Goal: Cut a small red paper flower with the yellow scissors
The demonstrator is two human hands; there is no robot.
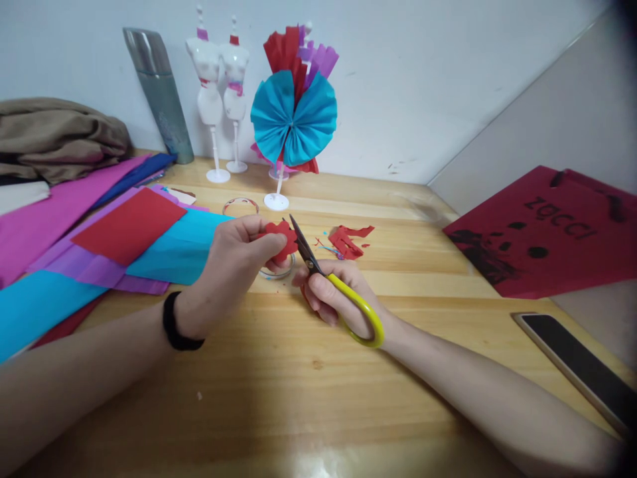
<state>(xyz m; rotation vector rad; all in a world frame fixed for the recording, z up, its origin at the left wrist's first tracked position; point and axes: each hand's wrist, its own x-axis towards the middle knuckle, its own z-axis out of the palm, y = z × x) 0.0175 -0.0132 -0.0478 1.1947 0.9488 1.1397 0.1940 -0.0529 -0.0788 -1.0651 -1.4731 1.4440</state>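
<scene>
Desk [279, 398], left side: overlapping paper sheets [174, 249]; behind these, a cloth heap [60, 136]. Back, left to right: bottle [166, 109]; two dress forms [206, 66], side by side; stand [277, 201] bearing paper fans [293, 119], set farther forward. Middle, right of centre: paper scraps [347, 244]. Right: carrier bag [547, 239], beside side wall [522, 119]; phone [572, 362], before bag.

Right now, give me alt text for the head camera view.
Left hand holds a red paper shape, right hand holds yellow-handled scissors beside it, above a wooden table. Colored sheets lie left; a blue paper fan stands behind.
</scene>
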